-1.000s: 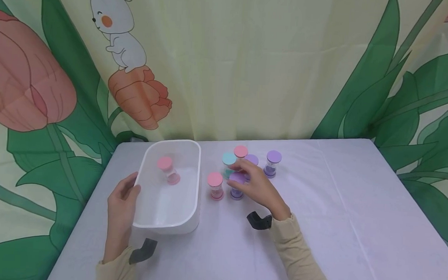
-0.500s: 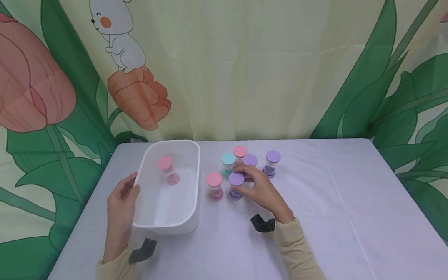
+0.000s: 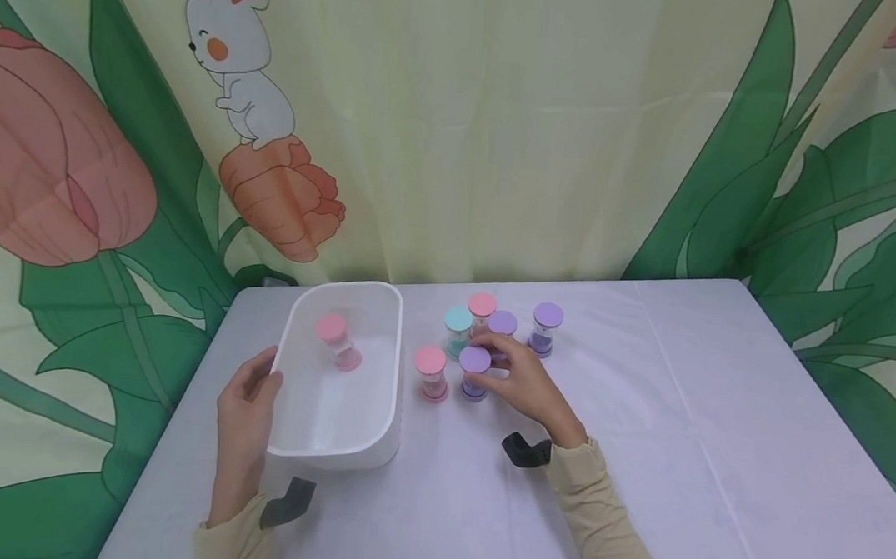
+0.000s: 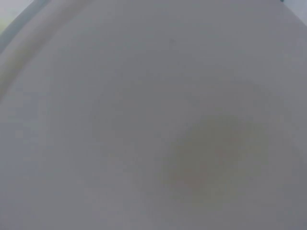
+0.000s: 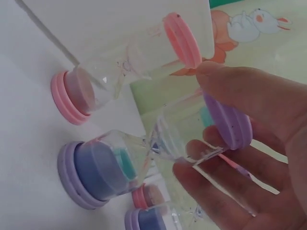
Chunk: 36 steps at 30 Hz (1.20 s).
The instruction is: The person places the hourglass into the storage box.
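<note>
My right hand point(image 3: 522, 379) grips a purple-capped hourglass point(image 3: 474, 361), thumb on the near side and fingers behind its glass. In the right wrist view that hourglass point(image 5: 98, 170) has dark purple sand in its lower bulb. Just left of it stands a pink-capped hourglass point(image 3: 431, 362). Behind are a teal hourglass point(image 3: 458, 320), another pink one point(image 3: 482, 304) and a purple one point(image 3: 502, 322), partly hidden by the hand. My left hand point(image 3: 245, 412) rests against the outer left side of a white plastic bin point(image 3: 389, 427), fingers relaxed. Inside the bin is a pink hourglass point(image 3: 338, 341).
One more purple hourglass point(image 3: 546, 327) stands apart at the back right. A white cloth covers the table point(image 3: 680, 456). Behind its back edge hangs a curtain point(image 3: 484, 148) printed with tulips, a rabbit and a carrot. The bin's wall point(image 4: 144, 96) fills the left wrist view.
My right hand has shifted slightly right and lower, its thumb and fingers coming from over the purple cap to around the hourglass's side. The left hand and the bin stay put.
</note>
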Available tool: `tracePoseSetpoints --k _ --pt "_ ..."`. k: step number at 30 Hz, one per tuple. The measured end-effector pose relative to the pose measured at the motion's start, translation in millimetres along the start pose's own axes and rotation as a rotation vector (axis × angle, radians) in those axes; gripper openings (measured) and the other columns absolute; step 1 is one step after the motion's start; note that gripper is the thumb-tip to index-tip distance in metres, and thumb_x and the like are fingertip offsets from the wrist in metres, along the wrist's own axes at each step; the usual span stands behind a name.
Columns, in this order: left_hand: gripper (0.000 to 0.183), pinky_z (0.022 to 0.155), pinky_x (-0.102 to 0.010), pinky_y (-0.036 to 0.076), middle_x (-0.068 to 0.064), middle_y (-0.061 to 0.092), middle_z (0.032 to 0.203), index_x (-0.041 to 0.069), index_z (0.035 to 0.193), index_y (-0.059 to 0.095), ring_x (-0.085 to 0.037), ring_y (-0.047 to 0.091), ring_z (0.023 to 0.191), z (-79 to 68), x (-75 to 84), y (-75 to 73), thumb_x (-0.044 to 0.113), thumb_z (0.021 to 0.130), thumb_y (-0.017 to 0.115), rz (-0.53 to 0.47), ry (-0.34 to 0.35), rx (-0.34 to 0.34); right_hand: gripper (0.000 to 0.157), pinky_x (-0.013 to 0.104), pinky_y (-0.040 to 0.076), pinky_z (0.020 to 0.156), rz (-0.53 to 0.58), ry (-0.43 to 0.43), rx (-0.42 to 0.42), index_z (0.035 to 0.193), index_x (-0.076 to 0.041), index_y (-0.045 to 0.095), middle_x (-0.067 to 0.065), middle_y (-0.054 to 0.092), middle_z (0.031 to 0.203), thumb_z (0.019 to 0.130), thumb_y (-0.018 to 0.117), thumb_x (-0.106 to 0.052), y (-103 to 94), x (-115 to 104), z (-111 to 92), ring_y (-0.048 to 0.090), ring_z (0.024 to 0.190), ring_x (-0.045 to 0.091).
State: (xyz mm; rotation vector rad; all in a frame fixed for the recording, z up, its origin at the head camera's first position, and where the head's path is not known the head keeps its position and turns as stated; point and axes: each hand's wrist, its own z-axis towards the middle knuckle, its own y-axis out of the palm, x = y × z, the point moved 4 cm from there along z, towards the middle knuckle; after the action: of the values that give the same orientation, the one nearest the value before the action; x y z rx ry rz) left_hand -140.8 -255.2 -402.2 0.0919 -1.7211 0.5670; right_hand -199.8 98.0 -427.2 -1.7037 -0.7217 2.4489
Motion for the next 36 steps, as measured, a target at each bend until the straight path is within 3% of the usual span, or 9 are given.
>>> tracePoseSetpoints --k 11,18,26,36 --pt "0.045 0.075 -0.014 0.054 -0.005 0.054 0.144 0.022 0.145 0.05 -0.02 0.058 0.119 -0.8 -0.2 1.7 0.035 0.102 0.048 0.004 0.007 0.004 0.043 0.043 0.057 0.09 -0.002 -0.021 0.038 0.116 -0.004 0.066 0.013 0.064 0.127 0.077 0.083 -0.005 -2.7 -5.4 0.0 0.062 0.116 0.027" --pt "0.044 0.075 -0.013 0.054 -0.005 0.054 0.144 0.022 0.145 0.05 -0.022 0.058 0.121 0.1 -0.6 2.8 0.033 0.102 0.048 0.003 0.014 0.004 0.046 0.036 0.056 0.091 -0.012 -0.035 0.049 0.119 -0.005 0.065 0.007 0.066 0.12 0.077 0.084 -0.007 -7.5 -16.2 2.3 0.063 0.11 0.021" --pt "0.045 0.076 -0.014 0.054 -0.005 0.054 0.144 0.023 0.146 0.049 -0.023 0.058 0.122 -0.6 -0.7 2.4 0.035 0.103 0.047 -0.004 0.005 -0.006 0.047 0.035 0.055 0.094 0.045 -0.044 0.065 0.119 -0.001 0.066 0.012 0.065 0.118 0.076 0.084 -0.002 -11.4 -37.0 5.4 0.063 0.109 0.024" --pt "0.047 0.077 -0.019 0.056 -0.005 0.052 0.146 0.025 0.147 0.048 -0.026 0.059 0.122 -1.5 0.8 0.6 0.039 0.102 0.047 0.018 -0.029 -0.005 0.045 0.032 0.055 0.094 0.032 -0.11 0.084 0.119 -0.003 0.067 0.01 0.065 0.116 0.077 0.084 -0.008 -17.2 -50.9 14.6 0.063 0.107 0.021"
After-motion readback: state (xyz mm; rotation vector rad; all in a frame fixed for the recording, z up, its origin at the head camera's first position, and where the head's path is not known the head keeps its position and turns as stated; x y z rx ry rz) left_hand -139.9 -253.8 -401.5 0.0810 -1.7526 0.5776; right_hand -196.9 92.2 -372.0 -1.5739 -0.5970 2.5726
